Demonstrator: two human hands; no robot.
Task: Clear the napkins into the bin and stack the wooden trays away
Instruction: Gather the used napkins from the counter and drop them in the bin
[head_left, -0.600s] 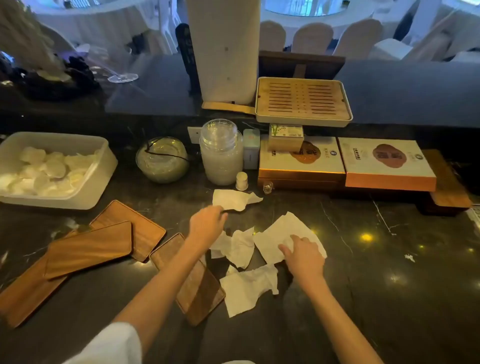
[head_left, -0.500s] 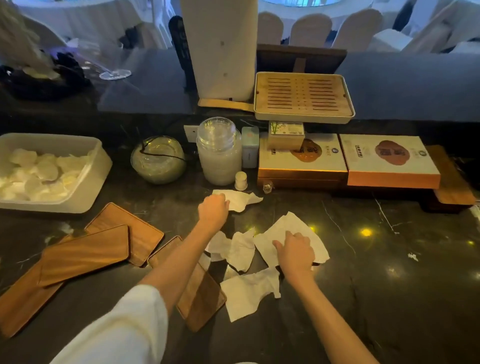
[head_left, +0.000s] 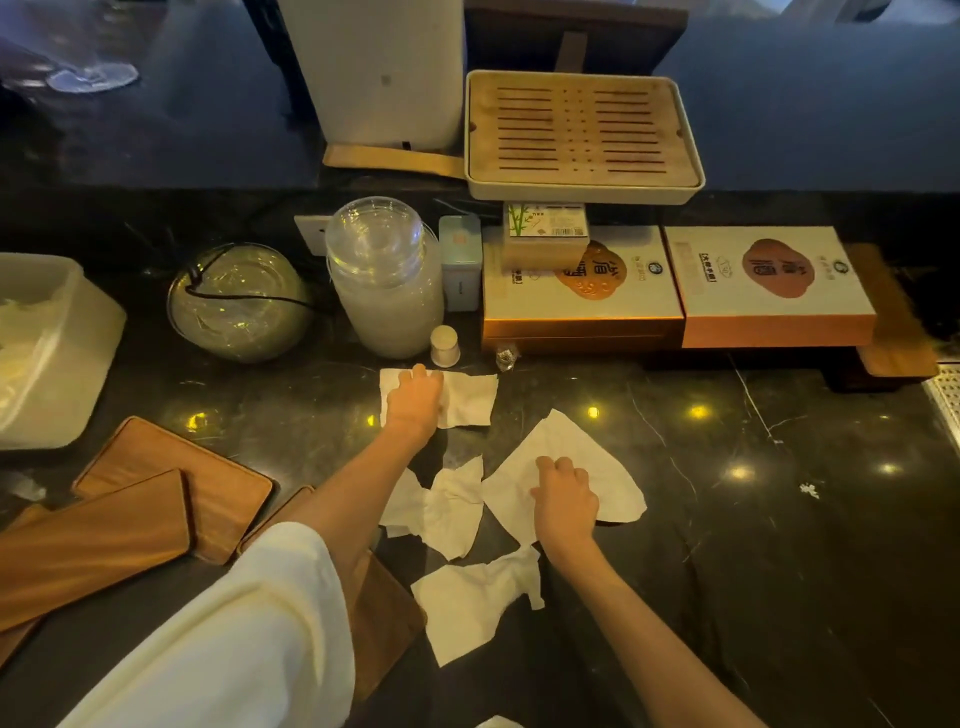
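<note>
Napkins are lying loose on the dark table (head_left: 779, 519): a far napkin (head_left: 467, 397) near the glass jar (head_left: 387, 280), a wide napkin (head_left: 571, 462) to the right, a crumpled napkin (head_left: 447, 506) between the arms, and a near napkin (head_left: 472, 597) closest to the person. Wooden trays (head_left: 156, 499) are sitting overlapped at the left, one tray (head_left: 387, 618) partly hidden under the white sleeve (head_left: 249, 634). A white tub (head_left: 62, 353) at the far left is holding pale rounded pieces that are too blurred to name. The jar is looking filled with something whitish, and a glass bowl (head_left: 239, 301) is sitting beside it. The left hand (head_left: 415, 397) is pressing down on the far napkin, its fingers (head_left: 418, 371) curled over the paper. The right hand (head_left: 563, 493) is resting on the wide napkin, fingers bent and loosely pinching it.
</note>
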